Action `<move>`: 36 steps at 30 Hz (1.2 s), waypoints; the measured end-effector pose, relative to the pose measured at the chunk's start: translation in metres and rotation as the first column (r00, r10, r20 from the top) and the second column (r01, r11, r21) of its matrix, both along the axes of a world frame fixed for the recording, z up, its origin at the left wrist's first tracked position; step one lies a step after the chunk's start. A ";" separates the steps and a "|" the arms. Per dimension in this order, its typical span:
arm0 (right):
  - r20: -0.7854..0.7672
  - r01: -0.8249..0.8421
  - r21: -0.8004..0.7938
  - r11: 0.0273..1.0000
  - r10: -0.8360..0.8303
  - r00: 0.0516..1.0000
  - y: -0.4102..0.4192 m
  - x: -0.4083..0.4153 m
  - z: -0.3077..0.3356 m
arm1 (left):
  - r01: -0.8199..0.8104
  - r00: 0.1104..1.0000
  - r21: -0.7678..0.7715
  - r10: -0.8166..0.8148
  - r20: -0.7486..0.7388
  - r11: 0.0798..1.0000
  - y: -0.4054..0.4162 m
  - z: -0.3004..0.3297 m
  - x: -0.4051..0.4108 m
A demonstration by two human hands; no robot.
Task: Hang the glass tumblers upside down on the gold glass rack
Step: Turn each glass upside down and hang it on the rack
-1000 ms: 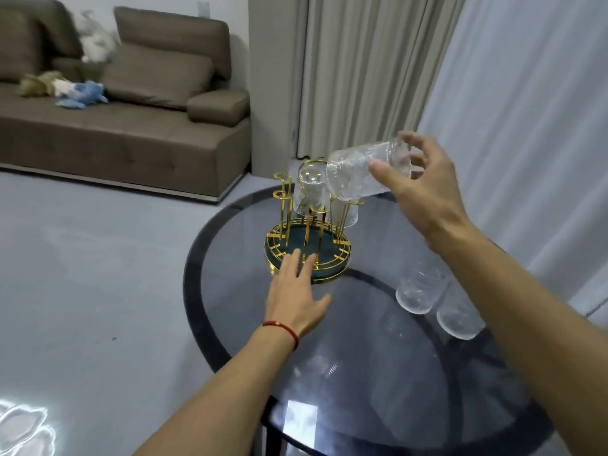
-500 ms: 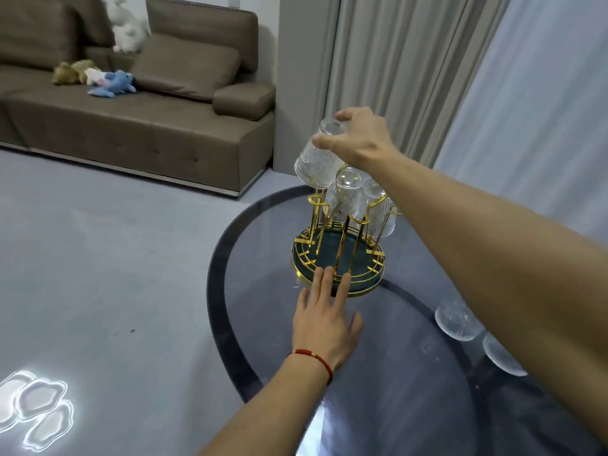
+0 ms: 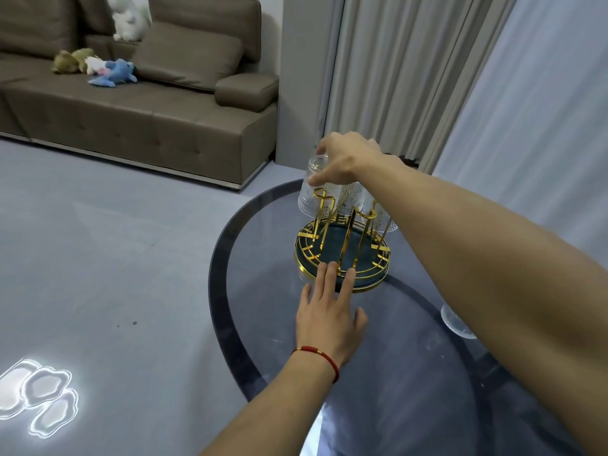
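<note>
Round dark glass worktop (image 3: 411, 373) seen from above, with the gold glass rack (image 3: 342, 255) as landmark. Nearest the viewer, on the near side of the rack, the left hand (image 3: 329, 320) lies flat on the worktop, fingers (image 3: 330, 274) spread and released, grasping nothing; the fingertips touch the near rim of the rack's round base. A red cord bracelet (image 3: 317, 353) circles that wrist. To the right of the rack and nearer the viewer, a loose tumbler (image 3: 455, 324) stands on the worktop, mostly hidden behind the right forearm. Above the rack's far-left side, the right hand (image 3: 345, 158) grips an inverted glass tumbler (image 3: 317, 192) by its base, the fingers clenched around it; its mouth faces down over a gold prong, whose looped top shows through the glass. Further inverted tumblers (image 3: 378, 213) hang on the rack's right-hand prongs. Beyond the rack lie grey floor, a brown sofa (image 3: 138, 103) bearing soft toys (image 3: 98, 67), and pale curtains (image 3: 411, 67).
</note>
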State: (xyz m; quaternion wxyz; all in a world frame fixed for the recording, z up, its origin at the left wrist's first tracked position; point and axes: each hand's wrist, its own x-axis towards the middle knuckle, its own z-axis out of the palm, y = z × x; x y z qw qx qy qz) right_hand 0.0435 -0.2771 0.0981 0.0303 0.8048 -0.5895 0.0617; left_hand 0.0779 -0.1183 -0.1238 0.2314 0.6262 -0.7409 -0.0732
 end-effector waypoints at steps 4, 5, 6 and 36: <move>-0.128 -0.003 -0.003 1.000 0.003 0.992 -0.002 0.002 0.000 | -0.002 1.000 0.024 0.001 0.016 1.000 0.000 0.000 -0.001; -0.147 -0.004 -0.007 1.000 0.003 0.989 -0.002 0.002 -0.001 | -0.002 1.000 0.025 0.002 0.018 1.000 0.000 0.000 -0.001; -0.165 -0.005 -0.011 1.000 0.003 0.986 -0.002 0.003 -0.001 | -0.004 1.000 0.024 0.003 0.019 1.000 0.000 0.001 -0.002; 0.764 0.666 0.022 0.746 -0.442 0.470 0.257 -0.258 -0.142 | 0.061 0.886 -0.117 -0.108 -0.451 0.991 0.074 0.079 -0.074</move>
